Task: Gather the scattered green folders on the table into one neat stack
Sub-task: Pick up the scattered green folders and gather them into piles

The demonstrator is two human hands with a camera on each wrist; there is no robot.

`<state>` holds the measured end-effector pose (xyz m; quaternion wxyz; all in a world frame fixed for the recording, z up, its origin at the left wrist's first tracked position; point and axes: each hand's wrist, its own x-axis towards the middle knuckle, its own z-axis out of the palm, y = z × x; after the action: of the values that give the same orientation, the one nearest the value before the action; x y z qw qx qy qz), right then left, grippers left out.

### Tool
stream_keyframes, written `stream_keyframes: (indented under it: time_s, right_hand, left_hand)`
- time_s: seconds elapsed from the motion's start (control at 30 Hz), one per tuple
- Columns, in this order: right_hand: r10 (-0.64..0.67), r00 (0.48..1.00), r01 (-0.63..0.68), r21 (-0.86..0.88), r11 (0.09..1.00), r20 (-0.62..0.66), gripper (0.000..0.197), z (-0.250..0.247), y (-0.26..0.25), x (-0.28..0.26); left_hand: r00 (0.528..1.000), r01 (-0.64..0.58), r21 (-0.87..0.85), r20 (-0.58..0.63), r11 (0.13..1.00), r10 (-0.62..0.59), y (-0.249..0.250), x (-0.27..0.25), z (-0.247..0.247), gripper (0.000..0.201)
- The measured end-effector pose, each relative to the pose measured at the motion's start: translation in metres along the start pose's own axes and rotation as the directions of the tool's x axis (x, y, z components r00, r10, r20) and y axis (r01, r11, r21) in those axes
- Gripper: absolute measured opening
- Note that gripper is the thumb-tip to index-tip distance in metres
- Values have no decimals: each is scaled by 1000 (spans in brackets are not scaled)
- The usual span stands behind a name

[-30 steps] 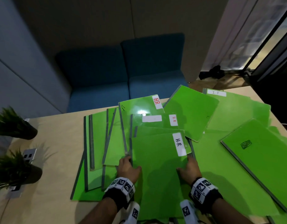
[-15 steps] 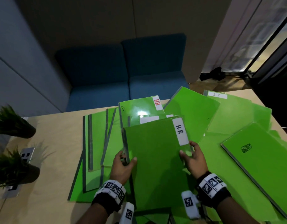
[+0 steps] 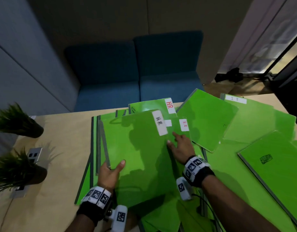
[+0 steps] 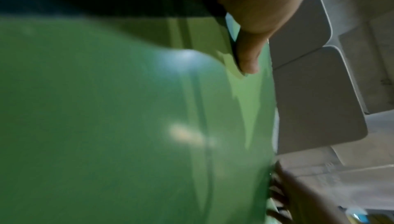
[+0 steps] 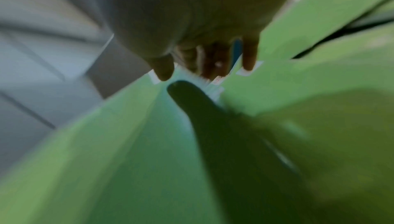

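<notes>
A green folder with a white "H.R" label (image 3: 141,153) is tilted over the left pile of folders (image 3: 95,148). My left hand (image 3: 110,171) grips its near left edge, thumb on top; the left wrist view shows that thumb (image 4: 247,55) on green card. My right hand (image 3: 179,146) reaches past the folder's right edge with straight fingers, over another "H.R" folder (image 3: 181,129). The blurred right wrist view shows its fingers (image 5: 249,54) spread above green folders and holding nothing. More folders (image 3: 206,118) lie fanned to the right.
Wooden table (image 3: 64,131) with two potted plants (image 3: 12,119) (image 3: 15,169) and a socket box (image 3: 33,155) at the left edge. Blue sofa (image 3: 136,72) stands behind the table. Large folders (image 3: 275,166) cover the right side up to the edge.
The labelled folder has moved left over the left pile, held by my left hand alone. My right hand let go of its right edge and reached forward toward the folders behind.
</notes>
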<state>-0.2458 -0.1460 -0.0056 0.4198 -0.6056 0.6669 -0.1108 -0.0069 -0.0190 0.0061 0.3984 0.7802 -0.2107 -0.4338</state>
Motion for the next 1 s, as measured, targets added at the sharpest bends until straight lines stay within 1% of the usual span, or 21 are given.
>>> stream_keyframes:
  time_s: [0.03, 0.07, 0.1, 0.13, 0.17, 0.2, 0.3, 0.37, 0.4, 0.47, 0.53, 0.57, 0.63, 0.7, 0.77, 0.8, 0.83, 0.87, 0.93, 0.97, 1.0]
  right_hand:
    - [51, 994, -66, -152, 986, -98, 63, -1, 6, 7]
    - [126, 977, -161, -214, 963, -170, 69, -2, 13, 8]
    - [213, 956, -254, -202, 946, -203, 75, -3, 22, 9]
    - [292, 933, -327, -156, 932, -210, 82, -1, 30, 9]
    - [344, 917, -376, -150, 914, -200, 88, 1, 37, 8]
    - [371, 909, -402, -164, 901, -190, 93, 4, 41, 7]
    - [381, 904, -418, -212, 883, -193, 101, 6, 47, 13]
    - [399, 895, -432, -174, 885, -198, 92, -2, 40, 19]
    - [383, 902, -413, -140, 900, -197, 84, -7, 35, 25]
    - [305, 937, -317, -52, 947, -170, 69, -20, 17, 37]
    - [227, 962, -229, 7, 973, -153, 67, -29, -4, 54]
    - [207, 966, -207, 15, 978, -156, 69, -31, -13, 63]
    - [217, 960, -218, 10, 976, -175, 75, -28, -25, 83]
    - [261, 951, -279, -97, 955, -164, 82, -21, -27, 98]
    - [295, 948, -317, -305, 898, -116, 85, -13, -28, 104]
    - [305, 948, -318, -371, 873, -97, 84, -8, -30, 106]
    - [313, 946, -322, -381, 867, -86, 83, -4, -32, 108]
    - [324, 942, -333, -354, 874, -85, 82, 0, -32, 111]
    - [377, 924, -383, -227, 896, -70, 77, 3, -32, 115]
    - [419, 908, -418, -136, 898, -25, 73, 2, -32, 114]
    - [438, 898, -437, -47, 898, 34, 62, 0, -31, 113]
  left_hand:
    - [998, -34, 0, -51, 999, 34, -2, 6, -7, 81]
    - [995, -48, -3, -83, 999, 48, -5, 14, -16, 80]
    - [993, -42, -17, -110, 999, 40, -8, 21, -24, 72]
    - [992, -27, -42, -124, 999, 22, -9, 26, -32, 57]
    - [992, -16, -58, -127, 998, 8, -8, 28, -40, 42]
    - [990, -5, -65, -140, 998, -5, -7, 31, -48, 33]
    - [990, 21, -79, -135, 997, -31, -14, 43, -66, 34]
    - [989, 41, -76, -138, 996, -52, -19, 49, -72, 33]
    - [989, 54, -77, -132, 996, -64, -21, 51, -75, 32]
    - [990, 59, -88, -122, 994, -70, -21, 55, -78, 32]
    - [991, 60, -98, -116, 993, -72, -23, 58, -79, 31]
    - [990, 65, -107, -118, 992, -77, -23, 58, -79, 30]
    - [989, 78, -119, -118, 990, -92, -24, 58, -80, 27]
    - [987, 93, -118, -121, 989, -108, -29, 61, -82, 29]
    - [985, 109, -112, -124, 988, -123, -34, 63, -85, 32]
    - [984, 114, -109, -122, 987, -128, -36, 64, -86, 33]
    - [984, 116, -102, -120, 988, -128, -38, 64, -87, 34]
    - [985, 115, -95, -118, 989, -125, -39, 64, -87, 34]
    - [987, 113, -82, -109, 990, -121, -42, 62, -86, 35]
    - [988, 114, -76, -98, 991, -121, -44, 61, -85, 37]
    - [989, 114, -70, -88, 991, -120, -44, 60, -83, 38]
